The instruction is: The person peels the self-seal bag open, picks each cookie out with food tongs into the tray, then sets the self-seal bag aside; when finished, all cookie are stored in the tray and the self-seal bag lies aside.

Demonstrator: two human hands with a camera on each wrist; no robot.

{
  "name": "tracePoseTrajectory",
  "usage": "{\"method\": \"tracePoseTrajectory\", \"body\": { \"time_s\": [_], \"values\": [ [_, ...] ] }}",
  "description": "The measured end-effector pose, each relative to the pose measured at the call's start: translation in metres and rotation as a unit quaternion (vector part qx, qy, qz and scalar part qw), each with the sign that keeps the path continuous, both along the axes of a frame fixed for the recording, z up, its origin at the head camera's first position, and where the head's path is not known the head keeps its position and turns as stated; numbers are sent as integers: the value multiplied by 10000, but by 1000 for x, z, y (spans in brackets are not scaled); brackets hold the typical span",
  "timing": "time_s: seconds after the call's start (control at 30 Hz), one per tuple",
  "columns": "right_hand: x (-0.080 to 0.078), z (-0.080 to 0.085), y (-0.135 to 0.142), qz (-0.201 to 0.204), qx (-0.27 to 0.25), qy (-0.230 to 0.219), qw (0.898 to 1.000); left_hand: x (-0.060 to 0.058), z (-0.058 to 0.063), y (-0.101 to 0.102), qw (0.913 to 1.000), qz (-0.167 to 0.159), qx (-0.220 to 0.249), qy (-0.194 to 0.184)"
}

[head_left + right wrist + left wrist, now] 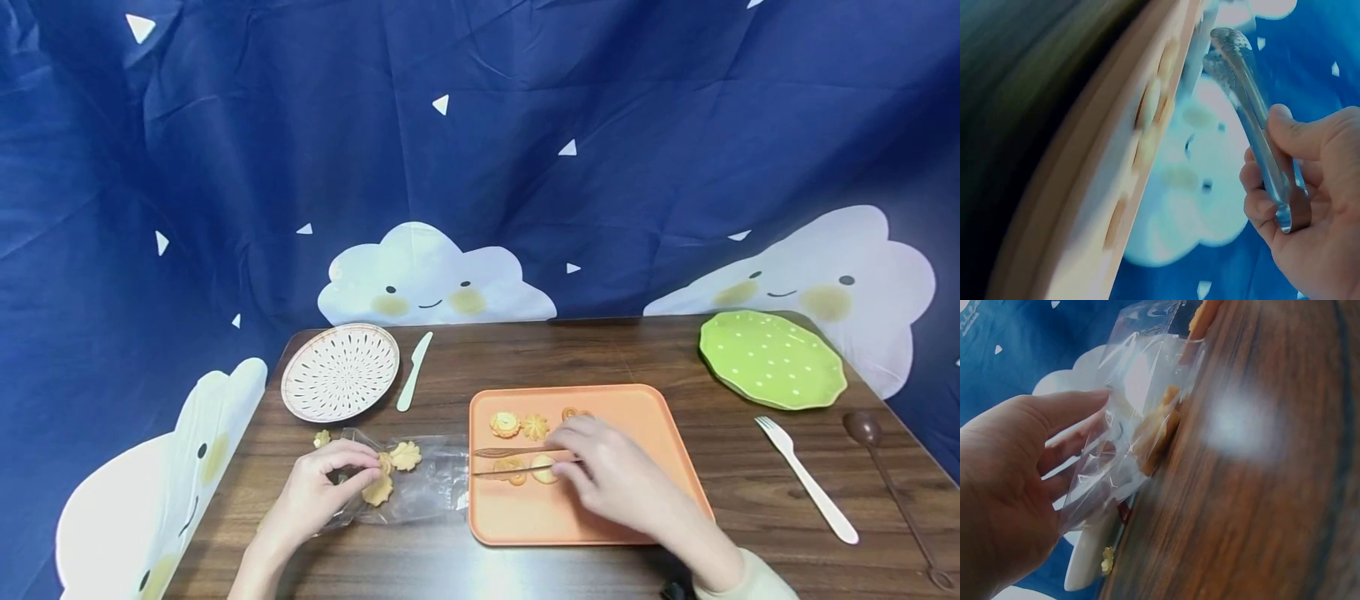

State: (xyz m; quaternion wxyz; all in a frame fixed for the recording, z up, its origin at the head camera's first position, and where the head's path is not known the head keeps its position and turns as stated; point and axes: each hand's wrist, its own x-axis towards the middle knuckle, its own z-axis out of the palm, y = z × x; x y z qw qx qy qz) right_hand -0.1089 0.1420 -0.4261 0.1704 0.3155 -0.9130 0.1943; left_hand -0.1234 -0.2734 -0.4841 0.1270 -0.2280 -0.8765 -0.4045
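My left hand (315, 492) holds the edge of a clear plastic bag (438, 479), thumb on one side and fingers on the other in the left wrist view. Golden cookies (406, 456) lie in or on the bag. With my right hand (618, 479) I grip metal tongs (1254, 119), whose tips stand apart in the right wrist view. The tongs are above an orange tray (570, 521). On the tray are several cookies (505, 424); the tongs and hand partly hide some. Whether the tongs touch any cookie is unclear.
A patterned plate (341, 375) and a pale knife (415, 371) lie at the back left. The green dotted plate (772, 358), white fork (806, 479) and brown spoon (892, 492) are on the right. A small cookie piece (322, 438) sits beside the bag.
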Motion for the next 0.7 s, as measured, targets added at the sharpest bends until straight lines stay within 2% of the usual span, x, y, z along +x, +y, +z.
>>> {"method": "tracePoseTrajectory", "body": {
  "time_s": [0.27,0.53,0.7],
  "values": [
    [-8,-4,-64,459,346,-294,9979,1,0,0,9997,-37,121,231],
    [-15,-9,-99,312,368,-429,9979,1,1,1,9998,-30,129,161],
    [-18,-13,-110,110,477,-266,9984,1,2,-1,9999,-12,71,98]
  ]
}}
